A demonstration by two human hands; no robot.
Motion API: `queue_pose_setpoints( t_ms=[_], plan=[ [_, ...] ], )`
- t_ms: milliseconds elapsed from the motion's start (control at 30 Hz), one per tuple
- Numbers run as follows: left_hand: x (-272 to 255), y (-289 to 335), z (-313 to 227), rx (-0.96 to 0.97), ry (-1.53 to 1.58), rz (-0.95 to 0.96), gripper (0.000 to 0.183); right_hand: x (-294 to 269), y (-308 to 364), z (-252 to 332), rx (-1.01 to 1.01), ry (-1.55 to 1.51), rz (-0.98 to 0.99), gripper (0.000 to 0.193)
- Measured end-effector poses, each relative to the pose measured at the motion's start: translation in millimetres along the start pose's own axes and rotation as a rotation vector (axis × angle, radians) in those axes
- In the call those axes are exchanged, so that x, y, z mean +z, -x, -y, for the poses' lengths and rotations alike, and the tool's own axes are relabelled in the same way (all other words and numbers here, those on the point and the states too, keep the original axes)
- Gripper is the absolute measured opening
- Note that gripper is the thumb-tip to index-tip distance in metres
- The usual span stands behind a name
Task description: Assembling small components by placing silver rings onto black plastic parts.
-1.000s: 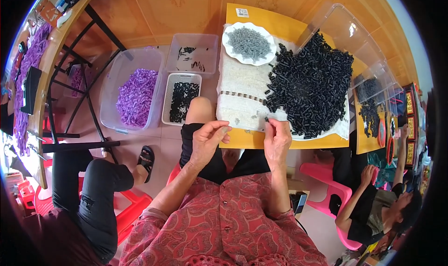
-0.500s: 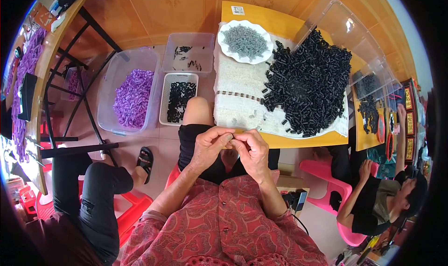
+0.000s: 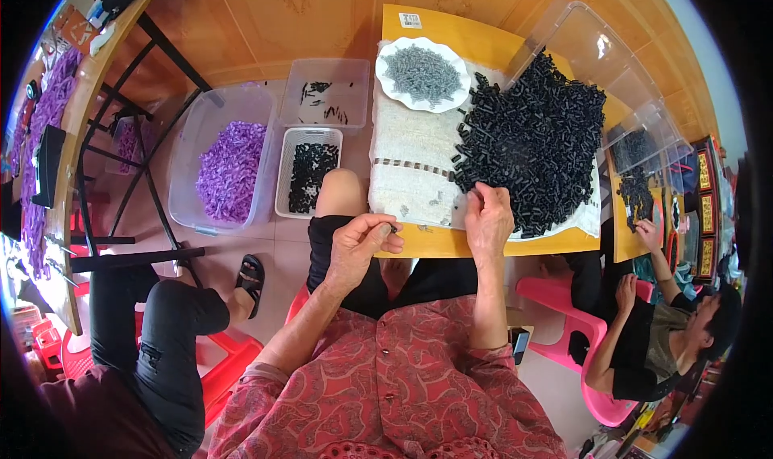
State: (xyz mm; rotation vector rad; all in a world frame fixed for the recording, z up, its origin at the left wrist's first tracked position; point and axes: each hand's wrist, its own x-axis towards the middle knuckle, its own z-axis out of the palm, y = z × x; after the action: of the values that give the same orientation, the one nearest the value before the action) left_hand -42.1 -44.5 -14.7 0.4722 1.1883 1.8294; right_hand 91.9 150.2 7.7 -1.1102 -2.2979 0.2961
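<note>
My left hand point(image 3: 360, 246) is closed in a pinch over my lap, just off the table's front edge. A small greyish piece shows between its thumb and fingers, too small to name exactly. At the near left edge of a heap of short black tube-like pieces point(image 3: 531, 137), my right hand point(image 3: 489, 221) has its thumb and fingers drawn together. Its fingertips touch the heap, and whatever they hold is hidden. A white scalloped plate point(image 3: 385, 88) of small clear grey tubes stands beyond, on a white cloth point(image 3: 407, 141). A few clear bits lie on the cloth near my hands.
The yellow table point(image 3: 451, 246) carries a tipped clear bin point(image 3: 580, 32) behind the heap. Left on the floor are a tub point(image 3: 181, 193) of purple pieces, a white basket point(image 3: 279, 189) of black pieces and a shallow clear box point(image 3: 354, 113). People sit on both sides.
My hands were together over my lap and have parted. The right hand has moved forward and right to the black heap; the left has stayed near its place. The person at right has reached to another black pile.
</note>
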Motion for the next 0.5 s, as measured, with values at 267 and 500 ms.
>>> queue_pose_setpoints(
  t_ms=[267, 500],
  plan=[
    [0.4, -0.8, -3.4, -0.020, 0.064, 0.003, 0.018, -3.4, -7.0, 3.2, -0.005, 0.073, 0.067, 0.016],
    [1.5, -0.8, -4.8, -0.036, 0.058, -0.002, 0.019, -6.4, -5.3, 6.1, 0.012, 0.077, 0.066, 0.013]
  ],
)
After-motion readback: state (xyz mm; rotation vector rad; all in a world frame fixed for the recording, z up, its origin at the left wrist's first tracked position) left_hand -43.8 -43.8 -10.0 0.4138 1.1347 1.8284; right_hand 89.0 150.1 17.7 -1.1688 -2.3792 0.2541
